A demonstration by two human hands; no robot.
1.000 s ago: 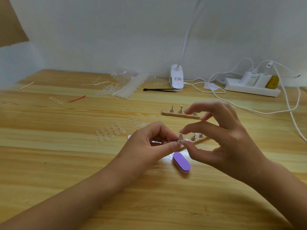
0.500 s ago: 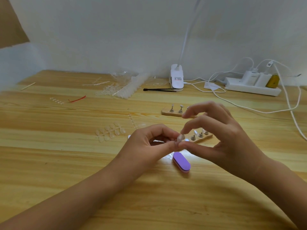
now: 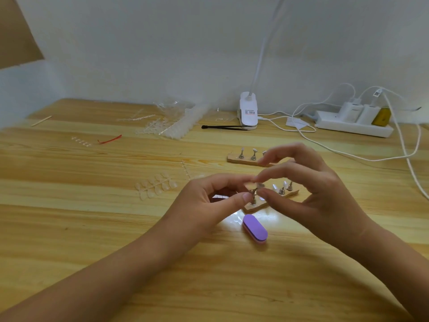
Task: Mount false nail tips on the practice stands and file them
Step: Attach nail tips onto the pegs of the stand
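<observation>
A small metal practice stand rises from the left end of the near wooden base. My left hand pinches the stand's stem between thumb and forefinger. My right hand pinches a clear nail tip at the stand's top. Further stands with clear tips stand on the same base to the right. A second wooden base with stands lies behind, partly hidden by my right fingers. A purple buffer block lies just in front of the hands.
A sprig of clear nail tips lies left of the hands, a heap of more tips and plastic further back. Black tweezers, a white lamp clamp, a power strip and white cables line the back and right.
My right thumb and forefinger have closed onto the top of the stand and moved slightly left. My left hand has kept its pinch on the stand.
</observation>
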